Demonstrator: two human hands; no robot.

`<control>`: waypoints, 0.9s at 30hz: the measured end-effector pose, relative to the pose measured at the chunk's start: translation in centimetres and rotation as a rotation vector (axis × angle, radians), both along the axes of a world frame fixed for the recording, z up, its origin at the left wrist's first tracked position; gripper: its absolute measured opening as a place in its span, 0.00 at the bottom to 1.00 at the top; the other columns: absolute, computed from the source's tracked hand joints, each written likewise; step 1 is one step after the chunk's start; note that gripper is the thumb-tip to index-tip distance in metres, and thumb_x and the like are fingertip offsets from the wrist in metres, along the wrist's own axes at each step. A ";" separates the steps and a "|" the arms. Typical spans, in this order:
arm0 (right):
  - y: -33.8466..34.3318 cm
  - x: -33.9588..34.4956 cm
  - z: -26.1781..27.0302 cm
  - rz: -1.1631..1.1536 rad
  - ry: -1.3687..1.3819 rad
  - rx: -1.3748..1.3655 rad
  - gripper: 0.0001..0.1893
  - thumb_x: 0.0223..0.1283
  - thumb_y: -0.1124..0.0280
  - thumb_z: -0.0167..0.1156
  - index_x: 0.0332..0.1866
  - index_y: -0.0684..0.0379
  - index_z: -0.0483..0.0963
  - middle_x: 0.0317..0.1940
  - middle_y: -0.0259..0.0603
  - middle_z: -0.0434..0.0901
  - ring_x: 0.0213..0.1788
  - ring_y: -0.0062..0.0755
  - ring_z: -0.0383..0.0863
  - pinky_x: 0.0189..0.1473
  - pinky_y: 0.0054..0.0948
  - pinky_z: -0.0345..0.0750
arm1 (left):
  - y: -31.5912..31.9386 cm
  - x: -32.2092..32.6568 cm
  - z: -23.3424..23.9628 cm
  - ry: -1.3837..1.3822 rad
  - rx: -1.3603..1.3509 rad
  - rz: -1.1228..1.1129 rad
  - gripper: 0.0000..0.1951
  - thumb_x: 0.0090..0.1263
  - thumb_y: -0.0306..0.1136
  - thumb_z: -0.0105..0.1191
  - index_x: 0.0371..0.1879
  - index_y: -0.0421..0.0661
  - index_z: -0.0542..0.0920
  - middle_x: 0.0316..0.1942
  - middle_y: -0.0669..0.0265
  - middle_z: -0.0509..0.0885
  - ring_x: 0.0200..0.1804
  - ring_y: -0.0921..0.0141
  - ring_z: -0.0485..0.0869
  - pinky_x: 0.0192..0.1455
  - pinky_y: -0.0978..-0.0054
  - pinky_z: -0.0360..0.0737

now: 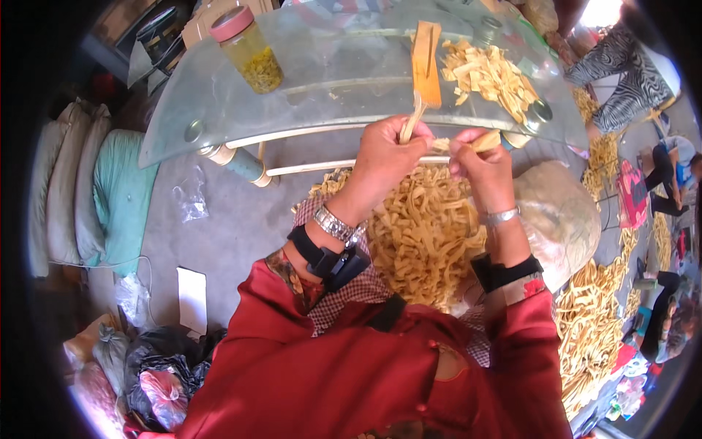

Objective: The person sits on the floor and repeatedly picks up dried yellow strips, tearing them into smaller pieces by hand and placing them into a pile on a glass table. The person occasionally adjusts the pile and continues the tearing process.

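Observation:
My left hand point(392, 145) grips a pale, flat tan strip point(412, 118), whose upper end stands out above the fingers. My right hand point(482, 156) pinches a folded piece of the same tan strip point(487, 141); a short stretch of strip shows between the two hands. Just beyond my left hand, an orange wooden block with a long slot point(426, 66) lies on the glass table point(340, 71). To its right is a small pile of flat tan pieces point(488, 74). Below my hands, a large heap of curled tan strips point(428, 236) lies before me.
A jar with a pink lid point(249, 52) stands on the table's left part. A full translucent sack point(556, 214) is at the right, above more strips on the floor point(592, 324). Bundled sacks point(118, 186) stand at the left. Other people sit at the far right.

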State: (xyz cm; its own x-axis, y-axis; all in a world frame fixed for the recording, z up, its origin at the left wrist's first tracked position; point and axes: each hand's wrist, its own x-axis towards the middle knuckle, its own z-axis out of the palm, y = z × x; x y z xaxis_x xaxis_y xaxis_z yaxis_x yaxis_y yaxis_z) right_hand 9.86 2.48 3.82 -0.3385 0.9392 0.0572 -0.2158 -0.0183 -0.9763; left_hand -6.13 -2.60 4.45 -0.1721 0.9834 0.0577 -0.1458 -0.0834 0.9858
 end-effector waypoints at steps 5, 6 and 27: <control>6.0 -2.3 1.0 0.014 -0.025 0.023 0.05 0.54 0.77 0.62 0.35 0.62 0.75 0.21 0.32 0.77 0.19 0.18 0.75 0.20 0.17 0.70 | 5.3 -1.7 1.5 0.051 0.036 0.083 0.02 0.63 0.25 0.56 0.32 0.42 0.79 0.20 0.78 0.73 0.20 0.86 0.66 0.20 0.87 0.60; 7.0 -2.7 1.2 -0.014 -0.024 0.053 0.05 0.54 0.75 0.63 0.34 0.62 0.75 0.21 0.31 0.77 0.19 0.17 0.75 0.20 0.16 0.68 | 6.5 -2.0 1.7 0.048 0.063 0.081 0.02 0.63 0.25 0.56 0.32 0.42 0.79 0.20 0.78 0.73 0.20 0.86 0.66 0.20 0.87 0.60; 13.7 -5.2 -2.6 -0.194 -0.472 0.341 0.07 0.55 0.71 0.64 0.33 0.65 0.76 0.15 0.30 0.74 0.16 0.13 0.71 0.19 0.16 0.67 | 14.8 -4.8 -2.9 0.533 0.110 0.379 0.05 0.60 0.28 0.58 0.26 0.39 0.81 0.20 0.66 0.80 0.23 0.77 0.75 0.26 0.75 0.72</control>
State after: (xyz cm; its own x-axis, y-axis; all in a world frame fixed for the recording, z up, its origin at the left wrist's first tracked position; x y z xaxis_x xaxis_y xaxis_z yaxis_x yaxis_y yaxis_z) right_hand 4.61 16.17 1.25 -0.2253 0.9414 0.2511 0.2728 0.3084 -0.9113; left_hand -10.88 12.21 1.52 -0.4249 0.8441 0.3271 0.4187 -0.1371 0.8977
